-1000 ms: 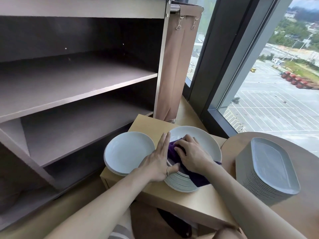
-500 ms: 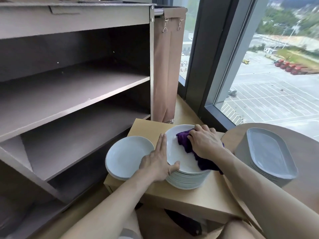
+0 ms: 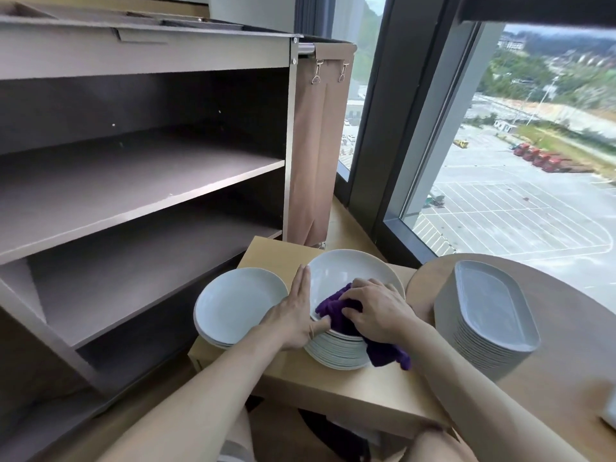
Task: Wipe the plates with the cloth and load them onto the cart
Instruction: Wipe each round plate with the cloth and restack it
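The purple cloth (image 3: 333, 306) is bunched under the curled right hand (image 3: 376, 310) on the top plate (image 3: 346, 271), stacked by the right edge of the bench (image 3: 333, 388). The left hand (image 3: 296, 311), fingers straight together, is laid against its left rim.

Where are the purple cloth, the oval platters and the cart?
purple cloth (image 3: 335, 308): head view, its bunched part.
oval platters (image 3: 493, 305): head view, top platter's middle.
cart (image 3: 133, 181): head view, its upper shelf.
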The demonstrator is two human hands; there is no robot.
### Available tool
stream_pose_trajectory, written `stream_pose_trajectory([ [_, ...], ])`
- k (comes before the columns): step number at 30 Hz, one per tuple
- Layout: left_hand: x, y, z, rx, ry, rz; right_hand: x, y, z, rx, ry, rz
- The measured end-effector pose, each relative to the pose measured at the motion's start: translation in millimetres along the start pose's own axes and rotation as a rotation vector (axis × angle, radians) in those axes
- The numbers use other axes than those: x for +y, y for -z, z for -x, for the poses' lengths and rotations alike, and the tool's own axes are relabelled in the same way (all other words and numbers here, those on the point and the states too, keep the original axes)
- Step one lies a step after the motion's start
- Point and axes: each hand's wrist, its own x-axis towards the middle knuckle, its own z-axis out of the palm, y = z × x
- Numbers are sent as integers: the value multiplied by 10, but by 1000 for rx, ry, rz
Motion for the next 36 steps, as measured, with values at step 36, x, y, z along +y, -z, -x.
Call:
stream_pose_trajectory([
  [36, 15, -49, 42, 91, 28, -53, 232, 64, -291, 63, -122, 206],
])
